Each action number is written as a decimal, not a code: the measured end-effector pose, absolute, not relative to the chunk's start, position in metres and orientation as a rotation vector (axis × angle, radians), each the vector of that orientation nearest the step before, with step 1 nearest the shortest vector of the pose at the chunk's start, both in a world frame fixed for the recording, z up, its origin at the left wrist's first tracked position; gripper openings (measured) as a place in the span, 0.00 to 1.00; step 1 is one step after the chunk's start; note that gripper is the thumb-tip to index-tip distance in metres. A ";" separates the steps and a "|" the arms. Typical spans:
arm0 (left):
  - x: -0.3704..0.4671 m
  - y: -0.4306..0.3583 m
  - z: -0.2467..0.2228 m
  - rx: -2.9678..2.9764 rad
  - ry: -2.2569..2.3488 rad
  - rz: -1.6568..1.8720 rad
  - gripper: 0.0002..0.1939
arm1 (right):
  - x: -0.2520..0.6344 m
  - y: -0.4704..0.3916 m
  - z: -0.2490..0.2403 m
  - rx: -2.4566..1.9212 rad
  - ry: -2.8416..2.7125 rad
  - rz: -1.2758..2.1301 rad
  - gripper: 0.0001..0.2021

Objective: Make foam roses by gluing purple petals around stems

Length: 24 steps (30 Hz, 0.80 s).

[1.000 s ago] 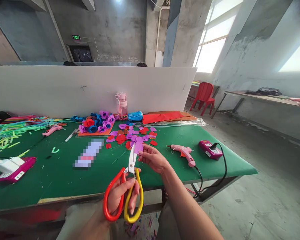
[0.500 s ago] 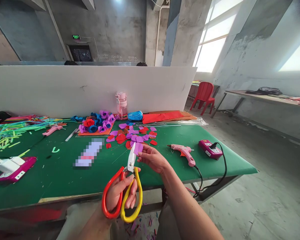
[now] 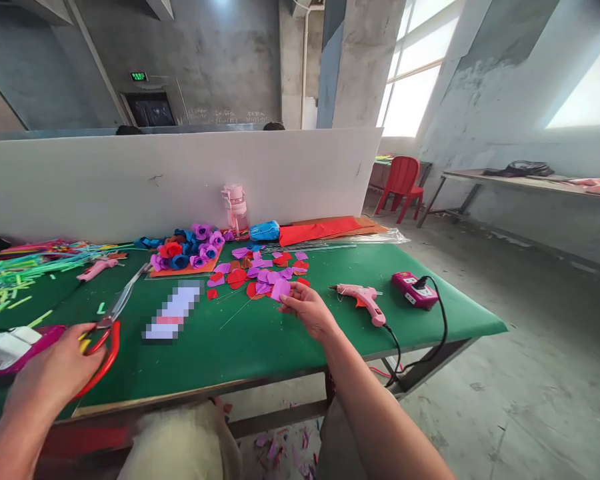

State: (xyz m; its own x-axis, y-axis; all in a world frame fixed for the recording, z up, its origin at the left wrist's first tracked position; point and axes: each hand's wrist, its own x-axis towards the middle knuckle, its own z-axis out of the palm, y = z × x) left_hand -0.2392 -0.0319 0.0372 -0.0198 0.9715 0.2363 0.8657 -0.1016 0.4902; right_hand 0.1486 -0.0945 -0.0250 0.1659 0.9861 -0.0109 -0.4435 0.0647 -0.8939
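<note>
At the left of the table, my left hand (image 3: 55, 373) is closed round the handles of a pair of scissors (image 3: 111, 333), one handle red and a bit of yellow showing. Their blades point away towards the paper flowers (image 3: 187, 248). Between the fingertips of my right hand (image 3: 307, 308) is a purple paper petal (image 3: 281, 290). Just beyond it lie loose purple and red petals (image 3: 237, 275). The lower part of the left-hand grip is hidden behind the hand.
A pink glue gun (image 3: 363, 299) lies right of my right hand, its cord running to a magenta power strip (image 3: 414, 291). Another pink glue gun (image 3: 97, 268) rests at left near green strips (image 3: 10, 287). A pink bottle (image 3: 235, 210) stands by the white partition (image 3: 300, 170).
My left hand has carried the scissors from beside the petal to the far left, down by the table. My right hand stays near its place with the purple petal. The view has shifted slightly.
</note>
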 end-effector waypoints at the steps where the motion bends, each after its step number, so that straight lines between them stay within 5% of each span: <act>1: -0.250 -0.026 0.035 2.128 2.174 0.715 0.09 | 0.147 -0.094 -0.025 -0.928 -0.789 1.232 0.19; 6: -0.266 -0.011 0.017 2.224 2.339 0.289 0.08 | 0.140 -0.091 -0.026 -0.958 -0.864 1.205 0.18; 12: -0.258 -0.011 0.010 2.503 2.295 0.311 0.12 | 0.140 -0.092 -0.025 -0.977 -0.931 1.189 0.17; 16: -0.183 -0.029 0.036 2.501 1.947 0.650 0.16 | 0.136 -0.091 -0.024 -0.984 -1.006 1.170 0.17; 20: -0.081 -0.034 0.046 2.217 1.339 0.603 0.17 | 0.134 -0.087 -0.030 -1.013 -1.075 1.145 0.16; 24: -0.032 -0.010 0.029 2.288 1.348 0.683 0.09 | 0.153 -0.082 -0.039 -1.205 -1.149 0.978 0.09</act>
